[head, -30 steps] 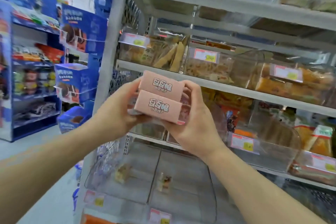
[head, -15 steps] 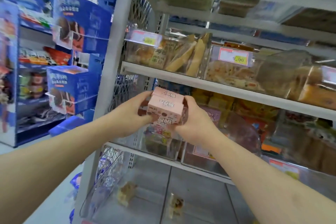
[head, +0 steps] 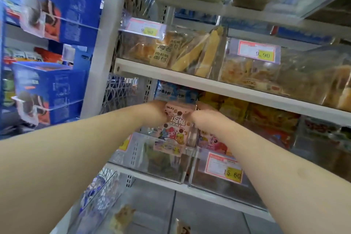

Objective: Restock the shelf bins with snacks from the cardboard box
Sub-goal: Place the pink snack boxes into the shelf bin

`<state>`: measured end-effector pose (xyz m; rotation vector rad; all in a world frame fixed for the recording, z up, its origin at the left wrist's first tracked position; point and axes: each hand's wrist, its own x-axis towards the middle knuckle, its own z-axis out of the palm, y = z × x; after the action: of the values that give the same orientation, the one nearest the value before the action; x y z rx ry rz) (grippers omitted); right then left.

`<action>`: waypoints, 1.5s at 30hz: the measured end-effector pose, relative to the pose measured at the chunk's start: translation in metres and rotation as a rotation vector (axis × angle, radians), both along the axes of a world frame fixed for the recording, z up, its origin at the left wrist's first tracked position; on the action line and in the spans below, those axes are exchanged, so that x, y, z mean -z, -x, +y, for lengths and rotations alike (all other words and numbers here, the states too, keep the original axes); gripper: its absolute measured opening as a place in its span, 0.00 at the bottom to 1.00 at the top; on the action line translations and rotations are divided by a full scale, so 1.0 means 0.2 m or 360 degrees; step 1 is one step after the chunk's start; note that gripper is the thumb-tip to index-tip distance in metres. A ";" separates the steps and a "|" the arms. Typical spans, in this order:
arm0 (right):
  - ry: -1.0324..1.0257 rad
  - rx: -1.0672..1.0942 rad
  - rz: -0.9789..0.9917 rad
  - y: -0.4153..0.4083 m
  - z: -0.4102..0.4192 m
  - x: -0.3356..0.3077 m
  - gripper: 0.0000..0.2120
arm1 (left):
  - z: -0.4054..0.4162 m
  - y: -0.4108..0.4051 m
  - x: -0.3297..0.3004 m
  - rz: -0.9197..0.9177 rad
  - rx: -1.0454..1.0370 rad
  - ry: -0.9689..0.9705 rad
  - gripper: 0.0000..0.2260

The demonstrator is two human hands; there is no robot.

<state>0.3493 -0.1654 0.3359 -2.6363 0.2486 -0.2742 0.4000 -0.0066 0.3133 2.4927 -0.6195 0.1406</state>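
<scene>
Pink snack boxes point(head: 175, 129) held upright between both hands, over clear bin point(head: 152, 159) on middle shelf, just left of bin tagged 15.60 point(head: 225, 167). Left hand point(head: 156, 113) grips boxes' left edge, right hand point(head: 204, 118) grips right edge; fingers curled round pack, tips hidden behind it. Advice: keep boxes square, lower straight behind bin's front wall, clear divider beside it, push back until seated, printed face forward, then let go both sides together.
</scene>
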 end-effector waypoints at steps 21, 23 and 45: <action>-0.0036 -0.0367 -0.0662 0.67 -0.09 0.25 0.35 | 0.14 0.48 0.16 -0.0366 -0.0127 0.0434 0.29; 0.0074 -0.0439 -0.0763 0.95 -0.10 0.35 0.30 | 0.18 0.74 0.29 -0.0499 -0.0029 0.0547 0.27; 0.0202 0.0391 0.0833 1.69 -0.66 2.10 0.46 | -0.03 1.69 1.67 0.0408 0.0455 -0.0297 0.18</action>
<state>0.0109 -0.2969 -0.0838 -2.7572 0.7500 0.3426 0.0623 -0.0136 -0.0216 2.5068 -0.9019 -0.3538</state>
